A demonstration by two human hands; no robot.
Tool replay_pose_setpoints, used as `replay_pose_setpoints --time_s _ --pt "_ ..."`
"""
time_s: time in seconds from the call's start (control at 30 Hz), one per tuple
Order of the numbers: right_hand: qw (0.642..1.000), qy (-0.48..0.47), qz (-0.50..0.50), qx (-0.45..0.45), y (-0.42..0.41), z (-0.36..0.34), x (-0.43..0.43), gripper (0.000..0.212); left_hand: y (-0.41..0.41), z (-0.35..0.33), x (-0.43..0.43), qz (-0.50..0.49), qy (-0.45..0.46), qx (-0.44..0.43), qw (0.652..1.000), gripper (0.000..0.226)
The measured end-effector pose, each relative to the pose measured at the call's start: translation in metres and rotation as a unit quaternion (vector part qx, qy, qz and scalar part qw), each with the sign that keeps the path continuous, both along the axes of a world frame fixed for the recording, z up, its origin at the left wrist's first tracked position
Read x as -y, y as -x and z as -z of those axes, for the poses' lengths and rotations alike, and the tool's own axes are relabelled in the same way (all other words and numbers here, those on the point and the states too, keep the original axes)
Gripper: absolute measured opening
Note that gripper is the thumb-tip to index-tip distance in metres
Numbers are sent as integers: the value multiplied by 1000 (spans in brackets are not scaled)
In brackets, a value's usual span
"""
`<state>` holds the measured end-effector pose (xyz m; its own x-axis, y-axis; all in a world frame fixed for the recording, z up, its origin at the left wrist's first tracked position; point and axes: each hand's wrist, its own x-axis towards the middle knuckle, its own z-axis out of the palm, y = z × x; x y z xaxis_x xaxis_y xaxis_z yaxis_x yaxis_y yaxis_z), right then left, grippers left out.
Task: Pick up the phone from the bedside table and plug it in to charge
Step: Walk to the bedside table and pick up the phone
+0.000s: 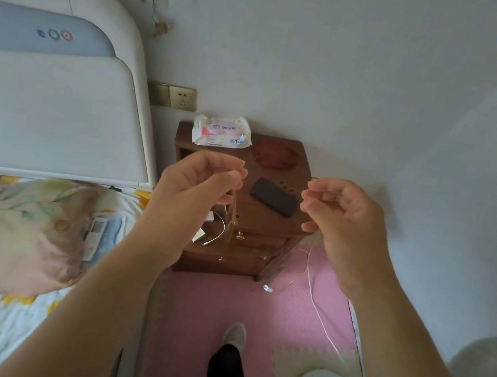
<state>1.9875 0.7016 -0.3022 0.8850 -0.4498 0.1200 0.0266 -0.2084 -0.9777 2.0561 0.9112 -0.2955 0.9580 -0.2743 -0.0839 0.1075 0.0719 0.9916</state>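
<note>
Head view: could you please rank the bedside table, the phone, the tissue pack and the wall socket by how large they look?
1. bedside table
2. tissue pack
3. phone, close to the pack in apparent size, so unsure
4. wall socket

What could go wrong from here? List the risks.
1. The phone lies close to the front edge of the bedside table; a hasty grab could knock it off.
2. A thin white cable trails over the pink floor mat near the foot, so it could snag.
</note>
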Motion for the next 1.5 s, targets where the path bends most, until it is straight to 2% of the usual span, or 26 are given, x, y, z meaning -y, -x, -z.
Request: replay_pose_setpoints --time_s 0.37,0.67,1.23,1.5 --pt "999 -31 -16 1 -99 17 102 19 -84 8 96 5 -27 22 999 17" --pt "998 -39 -30 -39 -150 36 136 14 -135 26 129 -3 -41 -9 999 19" --pt "978 -18 47 -202 -208 106 146 15 -236 113 146 40 -60 -110 991 13" --pt "942 -38 40 -332 -218 163 164 15 -244 174 169 17 -147 -189 971 12"
